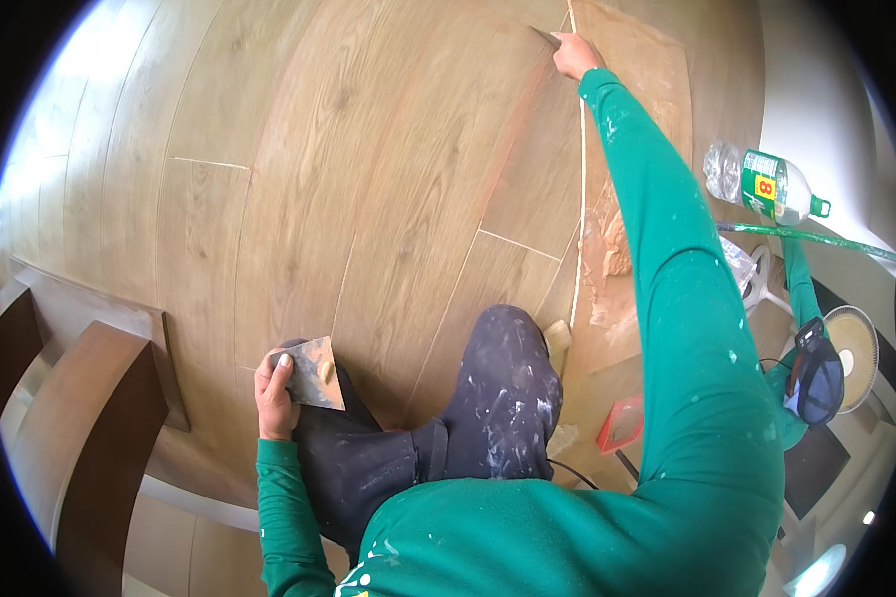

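Note:
Near my left knee, my left hand (pixel 275 394) grips a square metal scraper plate (pixel 307 376) with a dab of tan putty (pixel 326 371) on its grey-smeared face. Far ahead, my right arm stretches out to the wood-plank floor (pixel 398 159). There my right hand (pixel 575 57) is closed on a thin dark blade, which looks like a putty knife (pixel 544 38); its tip points left, low over the planks. Beside that arm lies a flat tan sheet (pixel 657 75) with a lump of putty (pixel 617 246) on it. A pale seam (pixel 581 189) runs along the sheet's left side.
Brown wooden steps (pixel 75 398) rise at the left. On the right lie a large plastic bottle (pixel 772 187) and a green pole (pixel 816 237). Behind them are a person in a cap (pixel 816 376) and green sleeves, and a round fan (pixel 854 353). A red tray-like object (pixel 620 426) sits near my right knee.

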### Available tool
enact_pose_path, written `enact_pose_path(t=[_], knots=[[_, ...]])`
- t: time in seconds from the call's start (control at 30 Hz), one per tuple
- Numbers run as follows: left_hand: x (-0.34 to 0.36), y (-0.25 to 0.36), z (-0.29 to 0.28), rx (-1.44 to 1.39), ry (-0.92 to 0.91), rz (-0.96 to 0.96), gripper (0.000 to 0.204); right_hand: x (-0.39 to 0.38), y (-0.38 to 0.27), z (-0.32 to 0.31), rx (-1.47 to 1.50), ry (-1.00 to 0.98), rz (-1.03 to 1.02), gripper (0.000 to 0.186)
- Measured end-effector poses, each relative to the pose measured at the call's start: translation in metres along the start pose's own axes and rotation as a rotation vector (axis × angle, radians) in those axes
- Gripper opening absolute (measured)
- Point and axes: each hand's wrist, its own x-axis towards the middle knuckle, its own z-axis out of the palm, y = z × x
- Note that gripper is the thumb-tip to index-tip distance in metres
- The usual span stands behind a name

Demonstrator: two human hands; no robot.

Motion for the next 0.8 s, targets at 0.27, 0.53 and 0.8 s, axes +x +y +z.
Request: enact_pose_path(t=[0.27,0.53,0.8], knots=[[-0.003,0.009,0.005,0.031,0.005,0.002,0.022,-0.147,-0.031,0.060,0.125,0.113,-0.235,0.056],[-0.003,0.004,0.002,-0.001,0.002,0.014,0.020,-0.046,-0.007,-0.005,0.040,-0.011,0.006,0.058],[-0.007,0.010,0.007,0.023,0.009,0.010,0.020,-0.130,-0.040,0.042,0.191,0.068,-0.107,0.053]])
